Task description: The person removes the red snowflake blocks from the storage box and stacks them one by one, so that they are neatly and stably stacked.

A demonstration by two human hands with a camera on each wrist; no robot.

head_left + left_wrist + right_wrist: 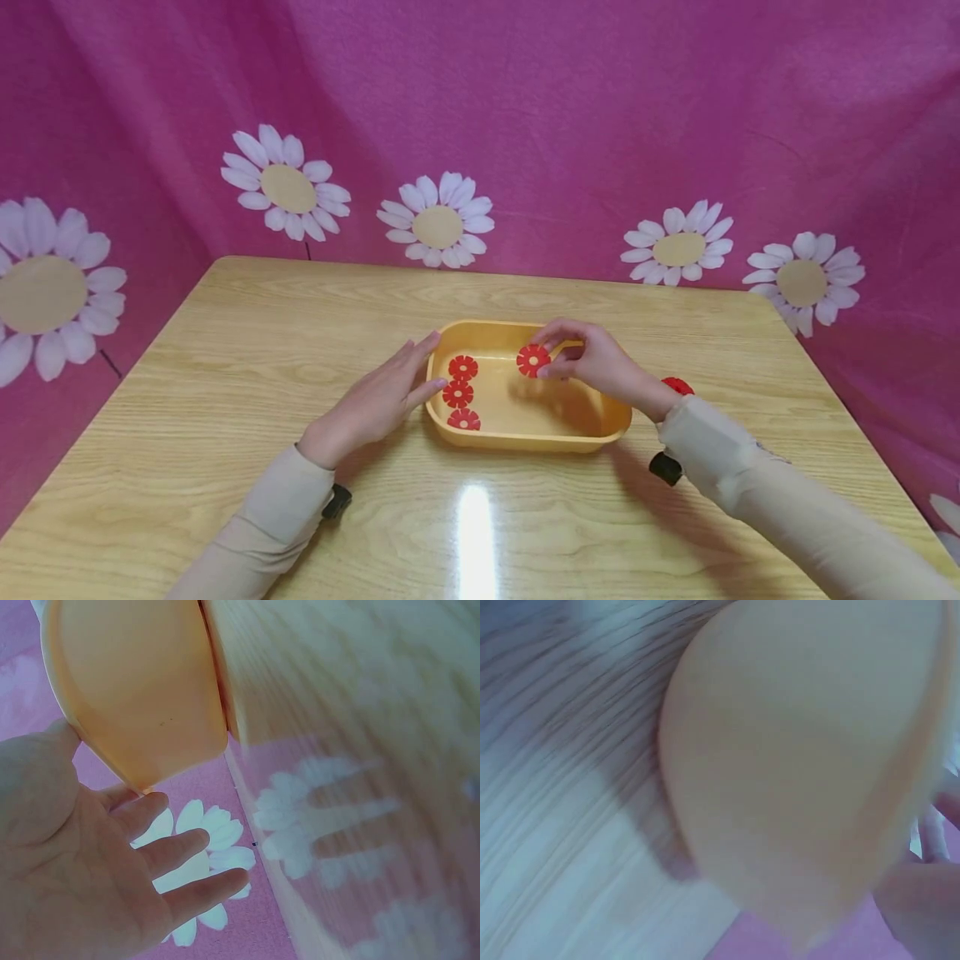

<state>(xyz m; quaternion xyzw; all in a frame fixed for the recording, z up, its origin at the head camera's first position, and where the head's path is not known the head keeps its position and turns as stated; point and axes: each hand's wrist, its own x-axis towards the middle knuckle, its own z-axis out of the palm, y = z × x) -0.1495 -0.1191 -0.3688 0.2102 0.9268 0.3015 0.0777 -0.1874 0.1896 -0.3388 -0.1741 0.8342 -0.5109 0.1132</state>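
Observation:
A yellow-orange plastic tub [517, 442] stands on the table. Along its left end lie a red flower-shaped disc [462, 367], a second red disc [457, 393] and a third red disc [463, 419]. My right hand [592, 358] pinches another red notched disc [533, 361] between thumb and fingers above the tub's floor. With fairly straight fingers, my left hand [378, 396] touches the tub's left rim; the left wrist view shows its spread fingers [176, 851] beside the tub wall [142, 682]. In the right wrist view the tub [795, 750] hides most of the right hand [922, 900].
Right of the tub, red pieces [678, 386] lie on the wooden table [262, 350], partly hidden by the right wrist. A pink cloth [525, 100] with white daisies hangs behind and beside the table.

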